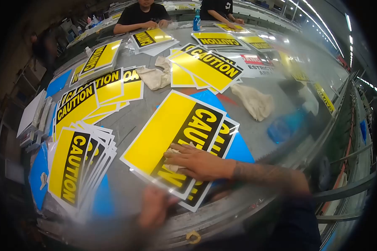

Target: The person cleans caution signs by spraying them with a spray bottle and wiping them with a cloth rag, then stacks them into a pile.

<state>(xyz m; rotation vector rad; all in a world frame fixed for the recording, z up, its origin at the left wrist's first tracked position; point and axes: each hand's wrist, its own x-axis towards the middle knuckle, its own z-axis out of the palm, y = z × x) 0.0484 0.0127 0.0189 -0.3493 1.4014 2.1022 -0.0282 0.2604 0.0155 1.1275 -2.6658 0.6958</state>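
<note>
A yellow caution sign [155, 138] with a black lettered band lies before me, on top of another caution sign [228, 140] that sticks out at its right and lower edges. My right hand [192, 161] presses a crumpled off-white cloth [174, 161] against the black band, fingers over it. Near the lower edge of the signs is my left hand [155, 207]; it is smeared, and its fingers cannot be made out. A blue sheet [241, 148] shows beneath the signs.
A fanned stack of caution signs [69, 167] lies at left, with more piles [215, 65] farther back. Cloths [253, 102] and a blurred blue bottle [285, 125] are on the right; another blue bottle [197, 21] stands at the far side. Two people [142, 19] work across the table [130, 121].
</note>
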